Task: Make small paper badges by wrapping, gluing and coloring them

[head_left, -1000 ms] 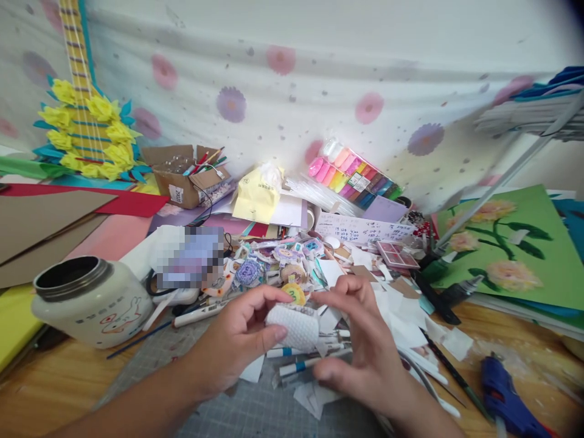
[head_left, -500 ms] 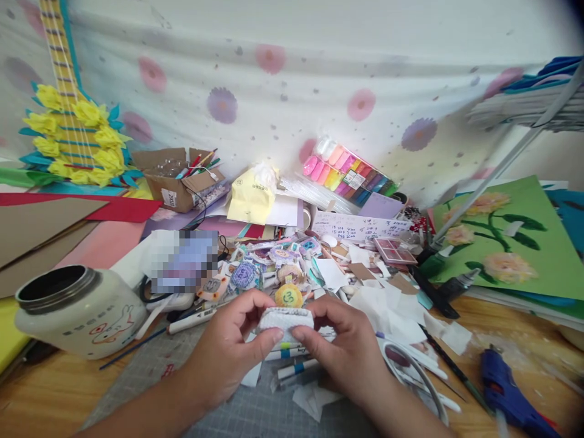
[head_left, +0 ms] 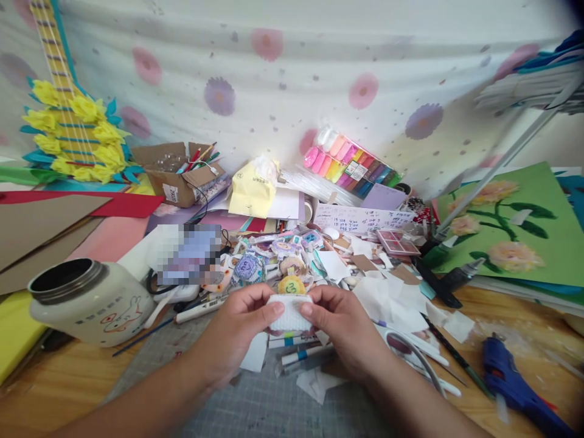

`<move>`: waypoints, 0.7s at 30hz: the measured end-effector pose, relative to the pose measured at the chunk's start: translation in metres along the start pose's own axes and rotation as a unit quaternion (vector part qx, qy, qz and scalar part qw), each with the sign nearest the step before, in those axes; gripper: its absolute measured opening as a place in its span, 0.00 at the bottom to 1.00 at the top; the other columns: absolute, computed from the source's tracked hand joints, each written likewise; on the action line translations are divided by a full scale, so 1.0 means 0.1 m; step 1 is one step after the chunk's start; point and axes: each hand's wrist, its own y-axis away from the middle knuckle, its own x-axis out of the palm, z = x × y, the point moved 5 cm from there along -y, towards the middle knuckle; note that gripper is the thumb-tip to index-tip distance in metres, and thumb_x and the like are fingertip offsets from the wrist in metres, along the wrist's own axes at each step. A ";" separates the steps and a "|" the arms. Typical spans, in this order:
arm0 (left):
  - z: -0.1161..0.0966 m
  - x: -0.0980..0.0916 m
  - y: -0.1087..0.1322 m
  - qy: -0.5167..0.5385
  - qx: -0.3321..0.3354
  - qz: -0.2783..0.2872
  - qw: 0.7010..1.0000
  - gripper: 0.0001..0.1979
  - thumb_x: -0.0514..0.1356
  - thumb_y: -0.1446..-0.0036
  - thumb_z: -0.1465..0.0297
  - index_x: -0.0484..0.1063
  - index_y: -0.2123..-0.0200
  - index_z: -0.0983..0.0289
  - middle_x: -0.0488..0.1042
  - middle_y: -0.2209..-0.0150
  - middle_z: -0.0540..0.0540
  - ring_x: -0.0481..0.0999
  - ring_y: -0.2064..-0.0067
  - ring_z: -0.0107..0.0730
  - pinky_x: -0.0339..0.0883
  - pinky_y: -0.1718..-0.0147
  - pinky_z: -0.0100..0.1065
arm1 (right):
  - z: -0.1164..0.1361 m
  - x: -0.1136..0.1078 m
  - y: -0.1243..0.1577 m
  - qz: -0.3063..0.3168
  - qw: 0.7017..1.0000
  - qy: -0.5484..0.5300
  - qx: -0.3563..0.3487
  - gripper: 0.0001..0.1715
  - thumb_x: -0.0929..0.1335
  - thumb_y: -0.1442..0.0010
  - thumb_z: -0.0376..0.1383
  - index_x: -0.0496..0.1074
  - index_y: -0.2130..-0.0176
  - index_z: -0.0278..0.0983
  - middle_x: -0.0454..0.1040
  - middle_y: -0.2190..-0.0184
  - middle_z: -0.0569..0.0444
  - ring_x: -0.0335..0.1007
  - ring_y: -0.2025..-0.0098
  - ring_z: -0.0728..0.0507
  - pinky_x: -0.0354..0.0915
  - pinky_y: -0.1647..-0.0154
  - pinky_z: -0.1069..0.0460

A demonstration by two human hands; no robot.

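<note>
Between my two hands is a small white textured piece (head_left: 291, 314), soft-looking like folded tissue or padding. My left hand (head_left: 244, 322) pinches its left end with thumb and fingers, and my right hand (head_left: 340, 319) pinches the right end the same way. Just behind it shows a round yellow piece (head_left: 291, 285) with green marks; whether it touches the white piece I cannot tell. Below and behind the hands several marker pens (head_left: 301, 353) lie on the grey cutting mat (head_left: 182, 401). Small decorated craft pieces (head_left: 247, 267) are heaped beyond.
At left stands a white jar (head_left: 95, 304) with a dark opening. A blue glue gun (head_left: 511, 377) lies at right, beside scissors (head_left: 415, 353) and paper scraps (head_left: 387, 304). Farther back are a cardboard box (head_left: 173, 176), a pack of coloured clay (head_left: 351, 164) and a lamp stand (head_left: 497, 164).
The white piece has been tipped so its flat face shows more toward me, and its top edge sits slightly higher. Both hands still pinch it. The view has shifted slightly.
</note>
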 end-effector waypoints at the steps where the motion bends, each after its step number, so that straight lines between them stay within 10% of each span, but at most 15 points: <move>1: 0.01 0.00 -0.01 0.016 -0.002 -0.009 1.000 0.11 0.65 0.50 0.66 0.67 0.77 0.64 0.68 0.79 0.46 0.67 0.74 0.27 0.62 0.73 0.29 | -0.01 0.00 0.00 0.008 1.000 0.000 0.003 0.25 0.73 0.55 0.54 0.68 0.74 0.37 0.68 0.79 0.59 0.61 0.78 0.51 0.60 0.76 0.56; 13: 0.06 0.02 0.00 -0.013 -0.040 0.051 0.998 0.10 0.66 0.51 0.66 0.70 0.77 0.65 0.69 0.78 0.48 0.67 0.74 0.27 0.65 0.76 0.28 | 0.01 -0.04 -0.04 0.036 0.998 0.031 0.035 0.26 0.74 0.57 0.53 0.68 0.79 0.35 0.67 0.85 0.59 0.59 0.82 0.52 0.55 0.79 0.56; 21: 0.13 0.09 -0.04 -0.026 0.001 -0.014 1.000 0.10 0.64 0.49 0.63 0.75 0.67 0.63 0.72 0.69 0.51 0.69 0.67 0.32 0.68 0.67 0.33 | 0.11 -0.14 -0.10 -0.047 0.998 -0.015 -0.038 0.25 0.72 0.56 0.54 0.65 0.77 0.36 0.64 0.84 0.62 0.57 0.81 0.52 0.56 0.79 0.56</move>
